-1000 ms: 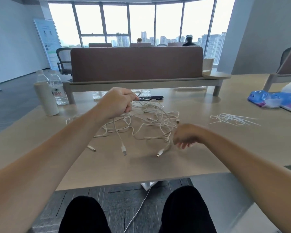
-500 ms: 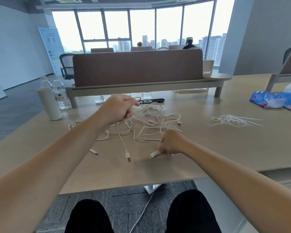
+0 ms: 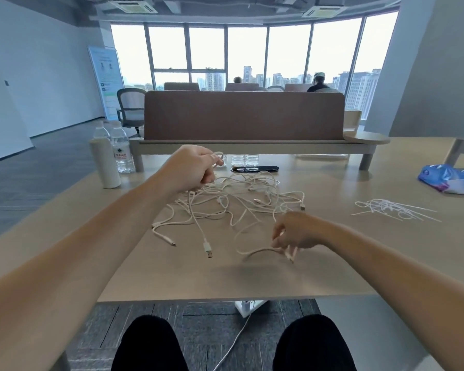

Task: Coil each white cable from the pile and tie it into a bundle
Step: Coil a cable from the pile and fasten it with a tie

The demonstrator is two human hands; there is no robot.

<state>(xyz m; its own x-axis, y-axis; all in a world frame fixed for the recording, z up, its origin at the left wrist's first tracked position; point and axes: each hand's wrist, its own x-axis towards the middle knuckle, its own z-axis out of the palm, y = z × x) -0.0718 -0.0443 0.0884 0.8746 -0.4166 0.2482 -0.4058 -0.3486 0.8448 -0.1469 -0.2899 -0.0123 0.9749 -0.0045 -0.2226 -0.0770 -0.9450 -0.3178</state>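
Head view: compared with half a second ago, I am drawing my right hand [image 3: 292,231] back toward me and to the right, dragging a cable end [image 3: 257,251] clear of the pile [image 3: 241,199]. Both arms are reaching out over the worktop [image 3: 172,277], the left one raised higher. My left hand [image 3: 192,167] is gripping a cable loop [image 3: 219,155], with a strand and its plug [image 3: 207,249] trailing down. My right fingers are curling down, pinching the cable end near the worktop. The pile is lying mid-worktop between my hands.
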